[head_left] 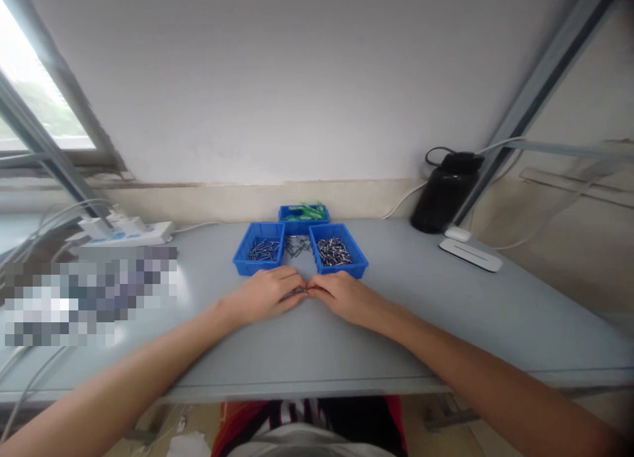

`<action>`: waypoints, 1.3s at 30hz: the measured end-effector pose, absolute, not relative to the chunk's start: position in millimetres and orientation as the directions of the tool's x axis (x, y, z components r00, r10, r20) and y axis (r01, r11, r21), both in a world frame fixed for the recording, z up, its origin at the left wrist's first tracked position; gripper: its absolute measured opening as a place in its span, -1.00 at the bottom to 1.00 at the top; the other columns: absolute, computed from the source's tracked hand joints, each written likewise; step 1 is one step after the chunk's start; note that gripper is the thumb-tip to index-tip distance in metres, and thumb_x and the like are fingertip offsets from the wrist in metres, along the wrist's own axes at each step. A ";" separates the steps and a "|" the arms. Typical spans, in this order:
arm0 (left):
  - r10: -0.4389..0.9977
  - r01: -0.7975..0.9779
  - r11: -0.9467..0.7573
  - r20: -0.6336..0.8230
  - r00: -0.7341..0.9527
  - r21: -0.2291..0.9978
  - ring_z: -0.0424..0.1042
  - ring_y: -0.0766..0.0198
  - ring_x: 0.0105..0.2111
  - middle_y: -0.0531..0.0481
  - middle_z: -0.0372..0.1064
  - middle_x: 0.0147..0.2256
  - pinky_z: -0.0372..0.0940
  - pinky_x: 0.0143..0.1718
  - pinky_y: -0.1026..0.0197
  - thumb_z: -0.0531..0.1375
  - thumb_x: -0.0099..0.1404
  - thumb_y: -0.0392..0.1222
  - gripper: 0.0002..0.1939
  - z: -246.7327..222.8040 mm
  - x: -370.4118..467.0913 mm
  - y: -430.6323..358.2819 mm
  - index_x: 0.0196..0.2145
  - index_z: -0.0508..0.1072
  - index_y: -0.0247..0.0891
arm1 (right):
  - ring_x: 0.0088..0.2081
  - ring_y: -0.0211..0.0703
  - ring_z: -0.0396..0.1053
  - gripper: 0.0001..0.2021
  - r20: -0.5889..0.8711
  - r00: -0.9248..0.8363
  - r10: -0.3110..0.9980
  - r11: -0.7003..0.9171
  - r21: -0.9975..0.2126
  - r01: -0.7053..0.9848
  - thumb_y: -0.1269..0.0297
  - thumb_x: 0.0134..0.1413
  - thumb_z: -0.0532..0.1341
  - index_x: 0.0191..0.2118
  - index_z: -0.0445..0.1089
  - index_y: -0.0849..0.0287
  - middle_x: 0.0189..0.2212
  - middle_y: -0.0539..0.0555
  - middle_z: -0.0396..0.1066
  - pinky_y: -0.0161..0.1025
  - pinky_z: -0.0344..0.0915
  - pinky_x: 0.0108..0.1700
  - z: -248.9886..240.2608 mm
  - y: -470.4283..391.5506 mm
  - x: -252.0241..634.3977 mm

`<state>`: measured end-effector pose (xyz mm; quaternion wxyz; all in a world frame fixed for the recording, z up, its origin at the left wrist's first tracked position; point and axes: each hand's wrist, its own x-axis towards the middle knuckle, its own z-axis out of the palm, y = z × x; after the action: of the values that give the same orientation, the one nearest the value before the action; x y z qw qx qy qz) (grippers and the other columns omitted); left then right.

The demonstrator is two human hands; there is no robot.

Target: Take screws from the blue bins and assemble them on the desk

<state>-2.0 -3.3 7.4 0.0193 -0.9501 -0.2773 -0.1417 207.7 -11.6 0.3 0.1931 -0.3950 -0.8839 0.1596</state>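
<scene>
My left hand (271, 292) is closed in a pinch, and a thin metal rod (299, 290) shows between its thumb and fingers. Its tip meets the fingertips of my right hand (343, 294), which are also pinched together; what they grip is too small to make out. Both hands rest low over the desk, just in front of two blue bins. The left bin (242, 261) has thin metal rods in it, and the right bin (357, 256) is filled with small shiny metal pieces. More metal rods (297, 246) lie loose between these bins.
Behind stands a third blue bin (283, 215) with green pieces (312, 211). A black bottle (446, 193) and a flat white device (470, 255) are at the right. At the left, a white power strip (157, 233) trails cables beside a blurred-out patch on the grey desk (317, 351).
</scene>
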 end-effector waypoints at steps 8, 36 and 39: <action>0.563 0.545 -0.826 0.255 0.786 0.145 0.39 0.31 -0.33 -0.01 0.39 -0.30 0.27 -0.30 0.29 0.03 0.35 -0.18 -0.83 7.2 -0.4 -5.7 -0.22 0.39 -0.25 | -0.35 -0.19 0.42 -0.90 0.240 -0.635 0.734 0.674 -0.366 0.642 0.30 0.17 0.16 -0.28 0.41 0.17 -0.40 0.02 0.49 -0.32 0.17 -0.34 3.5 -13.4 210.7; 0.540 0.547 -0.834 0.291 0.790 0.065 0.39 0.28 -0.29 -0.03 0.40 -0.30 0.27 -0.25 0.26 0.00 0.38 -0.13 -0.76 11.0 -2.6 -3.7 -0.22 0.41 -0.26 | -0.38 -0.23 0.34 -0.83 0.271 -0.677 0.684 0.729 -0.282 0.624 0.39 0.21 0.09 -0.38 0.37 0.20 -0.43 0.02 0.37 -0.30 0.17 -0.32 4.1 -12.8 210.6; 0.574 0.578 -0.814 0.244 0.782 0.059 0.40 0.27 -0.30 -0.03 0.40 -0.30 0.27 -0.27 0.25 -0.01 0.39 -0.13 -0.76 9.9 -2.6 -2.2 -0.22 0.41 -0.26 | -0.37 -0.24 0.33 -0.84 0.312 -0.660 0.683 0.730 -0.264 0.630 0.39 0.22 0.08 -0.35 0.38 0.19 -0.42 0.02 0.37 -0.30 0.17 -0.30 4.5 -12.1 212.1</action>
<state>-2.6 -2.2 9.9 0.0094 -0.9439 -0.3051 -0.1261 212.1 -12.1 4.5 0.1980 -0.3613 -0.9087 0.0665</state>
